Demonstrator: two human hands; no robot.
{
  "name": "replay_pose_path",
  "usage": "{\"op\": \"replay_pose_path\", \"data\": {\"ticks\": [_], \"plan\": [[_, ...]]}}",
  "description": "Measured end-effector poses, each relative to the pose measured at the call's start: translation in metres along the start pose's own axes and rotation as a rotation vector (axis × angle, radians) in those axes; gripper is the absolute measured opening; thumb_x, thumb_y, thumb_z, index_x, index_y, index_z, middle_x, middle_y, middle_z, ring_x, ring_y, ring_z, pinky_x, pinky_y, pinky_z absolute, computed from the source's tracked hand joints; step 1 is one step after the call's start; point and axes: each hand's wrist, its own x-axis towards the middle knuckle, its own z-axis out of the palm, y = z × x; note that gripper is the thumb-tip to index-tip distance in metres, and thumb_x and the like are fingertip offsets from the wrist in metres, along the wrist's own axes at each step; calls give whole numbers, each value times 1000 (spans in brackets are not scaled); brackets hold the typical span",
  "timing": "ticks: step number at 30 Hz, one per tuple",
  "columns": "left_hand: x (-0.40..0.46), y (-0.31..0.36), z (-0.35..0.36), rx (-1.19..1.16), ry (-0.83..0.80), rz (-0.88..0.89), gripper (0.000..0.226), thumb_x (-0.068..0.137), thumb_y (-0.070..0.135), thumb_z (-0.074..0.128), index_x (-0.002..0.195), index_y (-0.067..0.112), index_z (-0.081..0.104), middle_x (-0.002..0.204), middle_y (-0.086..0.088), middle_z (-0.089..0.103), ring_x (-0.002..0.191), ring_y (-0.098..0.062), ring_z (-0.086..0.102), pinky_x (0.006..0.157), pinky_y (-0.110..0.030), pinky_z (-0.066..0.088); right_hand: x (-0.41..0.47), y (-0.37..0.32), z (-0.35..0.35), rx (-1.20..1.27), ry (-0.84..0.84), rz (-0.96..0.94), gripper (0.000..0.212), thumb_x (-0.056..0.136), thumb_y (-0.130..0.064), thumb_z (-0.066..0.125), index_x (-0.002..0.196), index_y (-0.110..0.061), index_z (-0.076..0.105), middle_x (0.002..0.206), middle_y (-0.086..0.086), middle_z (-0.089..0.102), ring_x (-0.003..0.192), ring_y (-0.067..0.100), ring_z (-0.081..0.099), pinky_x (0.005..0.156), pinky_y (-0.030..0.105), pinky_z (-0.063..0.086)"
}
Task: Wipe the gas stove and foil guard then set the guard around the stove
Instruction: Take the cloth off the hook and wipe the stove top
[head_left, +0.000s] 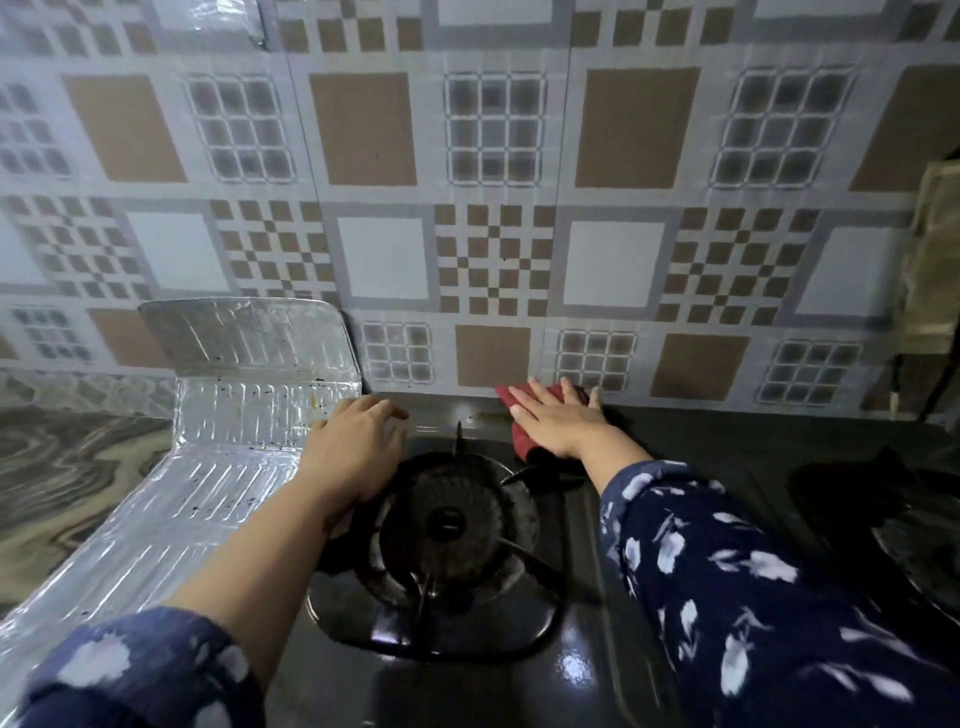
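Observation:
A black glass gas stove (582, 670) fills the lower middle, with its left burner and pan support (447, 530) in front of me. My right hand (561, 421) lies flat on a red cloth (522, 439) at the stove's back edge, next to the wall. My left hand (358, 447) rests on the stove's back left corner with fingers loosely curled, holding nothing. A silver foil guard (228, 415) lies to the left of the stove; one panel leans on the wall, the others lie flat on the counter.
A tiled wall (493, 208) with brown and grey squares rises right behind the stove. The marbled counter (57, 467) stretches to the left. A second burner (883, 499) sits dark at the right. A pale cloth (935, 260) hangs at the right edge.

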Motion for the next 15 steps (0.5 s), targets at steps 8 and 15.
{"op": "replay_pose_path", "data": {"ticks": [8,15], "plan": [[24,-49,-1,-3,48,-100,36,94,36,37,122,26,56,134,1,54,129,-22,41,101,-42,39,75,-88,-11,-84,-212,-403,55,95,-59,11,145,-46,-8,159,-12,-14,148,22,-6,113,61,-7],[30,-38,4,-22,40,-79,45,90,42,33,124,22,54,135,-2,53,130,-25,41,106,-45,36,80,-86,-17,54,-345,-541,50,100,-43,25,147,-39,8,160,-3,-13,147,22,-10,115,50,-9]]}}
